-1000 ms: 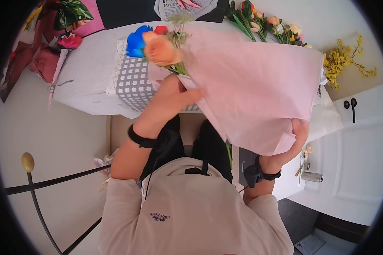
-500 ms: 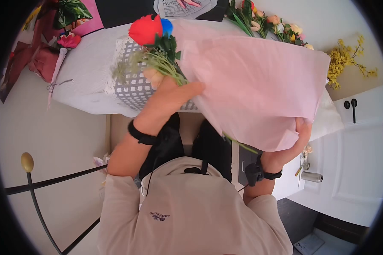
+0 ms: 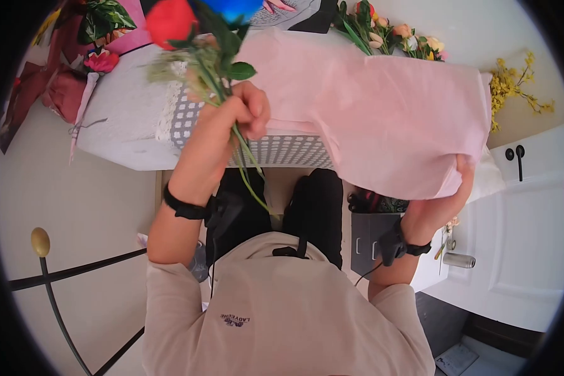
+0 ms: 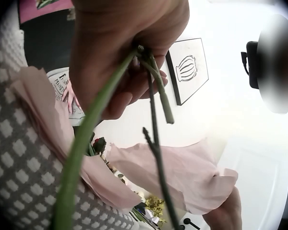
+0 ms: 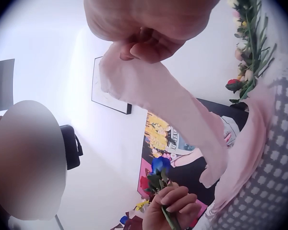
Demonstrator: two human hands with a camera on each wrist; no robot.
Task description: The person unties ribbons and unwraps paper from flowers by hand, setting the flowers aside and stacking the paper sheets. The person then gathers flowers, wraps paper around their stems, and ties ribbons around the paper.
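Note:
My left hand (image 3: 235, 119) grips a bunch of flower stems, with a red flower (image 3: 171, 24), a blue flower (image 3: 235, 9) and green leaves above the fist. Bare stems (image 4: 89, 127) hang out below that fist in the left wrist view. Pink wrapping paper (image 3: 407, 119) spreads to the right of the bunch, apart from it. My right hand (image 3: 448, 188) pinches the paper's lower right edge, and in the right wrist view its fingertips (image 5: 151, 50) close on the paper.
A grey checked cloth with white lace (image 3: 191, 119) covers part of the white table (image 3: 119, 116). More flowers (image 3: 404, 37) lie along the back right, beside yellow sprigs (image 3: 514, 88). Wrapped bouquets (image 3: 66, 91) stand at the left. A metal can (image 3: 459, 261) is at the lower right.
The left hand has moved left, away from the paper, lifting the flower bunch with it. The right hand has shifted right and slightly up, drawing the pink paper along and uncovering more checked cloth.

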